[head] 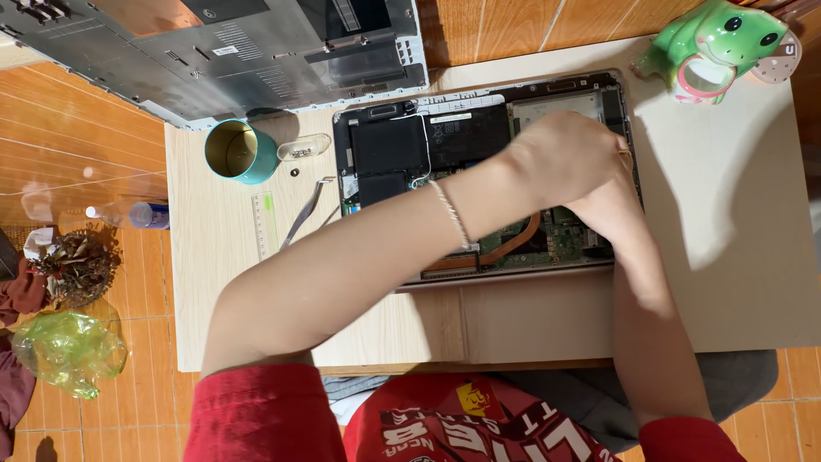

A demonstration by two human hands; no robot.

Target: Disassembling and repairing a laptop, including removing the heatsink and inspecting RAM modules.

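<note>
An opened laptop (402, 145) lies bottom-up on a small pale table (727, 239), its black battery, green circuit board and copper heat pipe (513, 245) exposed. My left hand (564, 158) reaches across over the laptop's right side, fingers curled downward; a thin bracelet sits on that wrist. My right hand (607, 210) is tucked under the left one, over the circuit board near the right edge. What either hand grips is hidden by the hands themselves.
A teal metal cup (241, 151), a clear capsule-shaped case (304, 147), a small screw (294, 172), a green ruler (264, 224) and metal tweezers (306, 212) lie left of the laptop. The removed grey bottom cover (214, 51) rests at the back left. A green frog-shaped mug (714, 47) stands back right.
</note>
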